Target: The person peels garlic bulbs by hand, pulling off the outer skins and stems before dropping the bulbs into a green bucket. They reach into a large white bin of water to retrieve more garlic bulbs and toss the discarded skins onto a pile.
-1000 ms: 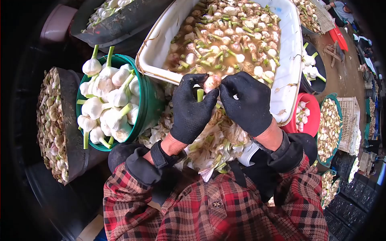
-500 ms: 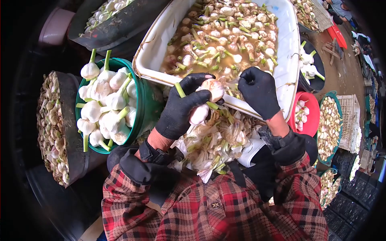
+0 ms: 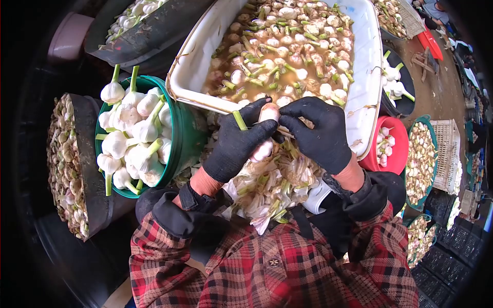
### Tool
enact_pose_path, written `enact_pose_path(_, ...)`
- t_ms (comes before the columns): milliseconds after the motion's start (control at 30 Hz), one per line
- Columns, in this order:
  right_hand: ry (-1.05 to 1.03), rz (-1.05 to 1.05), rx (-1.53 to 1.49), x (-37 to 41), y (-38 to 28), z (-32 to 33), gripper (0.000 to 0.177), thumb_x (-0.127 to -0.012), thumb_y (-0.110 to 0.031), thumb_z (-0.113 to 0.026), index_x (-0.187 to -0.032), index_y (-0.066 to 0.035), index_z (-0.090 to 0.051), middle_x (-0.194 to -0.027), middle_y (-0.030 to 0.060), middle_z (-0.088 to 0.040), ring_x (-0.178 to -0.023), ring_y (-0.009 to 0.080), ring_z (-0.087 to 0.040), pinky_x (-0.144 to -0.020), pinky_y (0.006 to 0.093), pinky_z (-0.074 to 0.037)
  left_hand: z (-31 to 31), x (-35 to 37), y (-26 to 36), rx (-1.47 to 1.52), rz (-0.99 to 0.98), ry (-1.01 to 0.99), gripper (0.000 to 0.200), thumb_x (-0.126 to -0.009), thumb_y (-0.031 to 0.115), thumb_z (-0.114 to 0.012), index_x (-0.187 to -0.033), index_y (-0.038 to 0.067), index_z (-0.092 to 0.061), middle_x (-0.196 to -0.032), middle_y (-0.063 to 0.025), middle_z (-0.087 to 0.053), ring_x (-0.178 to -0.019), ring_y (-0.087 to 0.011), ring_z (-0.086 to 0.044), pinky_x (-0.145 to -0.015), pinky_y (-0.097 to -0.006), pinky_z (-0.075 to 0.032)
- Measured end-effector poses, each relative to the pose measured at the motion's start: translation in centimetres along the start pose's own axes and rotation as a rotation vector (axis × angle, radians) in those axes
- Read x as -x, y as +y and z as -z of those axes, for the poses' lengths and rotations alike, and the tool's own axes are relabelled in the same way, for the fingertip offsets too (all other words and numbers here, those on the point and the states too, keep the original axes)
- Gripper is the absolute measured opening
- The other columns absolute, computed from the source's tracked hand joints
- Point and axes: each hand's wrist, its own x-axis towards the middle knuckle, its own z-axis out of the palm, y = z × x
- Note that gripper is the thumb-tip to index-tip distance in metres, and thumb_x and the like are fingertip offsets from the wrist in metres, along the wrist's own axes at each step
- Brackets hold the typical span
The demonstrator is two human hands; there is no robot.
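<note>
My left hand, in a black glove, is closed around garlic. One garlic bulb with a pinkish skin sticks up between thumb and fingers, and a second, paler bulb shows below the thumb. A green stem pokes out on the left side of the grip. Bent at the upper bulb's right side, the gloved fingers of my right hand pinch at its edge; the exact contact is partly hidden. Beneath both hands lies a heap of peeled garlic skins on my lap.
A white tub of murky water with floating garlic stands in front. To the left, a green bucket holds clean white bulbs. A red bowl with bulbs sits right, near a cream crate. Another person is far right.
My right hand has come left and down from over the tub's edge to the upper bulb. The left hand still holds both bulbs, its upper one tilted slightly.
</note>
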Motion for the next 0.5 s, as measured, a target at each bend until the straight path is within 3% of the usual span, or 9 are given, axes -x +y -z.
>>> enact_pose_path(200,-0.047,0.085,0.208,0.6,-0.3,-0.3,0.011,-0.072,0.001,-0.069,-0.08,-0.001,-0.061,-0.076,0.0143,-0.062,-0.069,0.0328,-0.062,-0.06,0.0379,-0.048,0.0,0.1,-0.3,-0.138,0.048,-0.044,0.03,-0.094,0.023,-0.059,-0.112,-0.001,-0.06,-0.059,0.001,-0.057,-0.048,-0.0045,-0.053,-0.045,-0.0188,-0.04)
enact_pose_path(300,-0.044,0.147,0.256,0.9,0.3,-0.5,0.009,-0.076,-0.007,-0.063,-0.076,-0.005,-0.054,-0.069,0.0123,-0.054,-0.061,0.0328,-0.056,-0.057,0.0422,-0.045,0.3,0.1,0.3,-0.261,0.076,-0.115,0.026,-0.092,0.021,-0.06,-0.109,0.001,-0.062,-0.058,-0.0003,-0.059,-0.048,-0.0046,-0.055,-0.046,-0.0198,-0.041)
enact_pose_path(433,-0.055,0.161,0.222,1.4,0.6,-0.9,0.01,-0.076,-0.007,-0.062,-0.078,-0.005,-0.053,-0.069,0.0131,-0.052,-0.06,0.034,-0.056,-0.056,0.0431,-0.045,0.2,0.0,0.6,-0.41,0.011,-0.163,0.024,-0.088,0.018,-0.061,-0.104,0.0,-0.063,-0.058,-0.0032,-0.059,-0.051,-0.0074,-0.058,-0.05,-0.0241,-0.045)
enact_pose_path(500,-0.069,0.123,0.182,1.7,0.9,-1.2,0.011,-0.076,-0.006,-0.063,-0.08,-0.004,-0.053,-0.069,0.0143,-0.053,-0.061,0.0357,-0.056,-0.055,0.0436,-0.045,0.2,-0.1,-0.2,-0.523,-0.113,-0.116,0.031,-0.087,0.015,-0.06,-0.113,-0.003,-0.061,-0.066,-0.0036,-0.063,-0.053,-0.0083,-0.058,-0.053,-0.0227,-0.046)
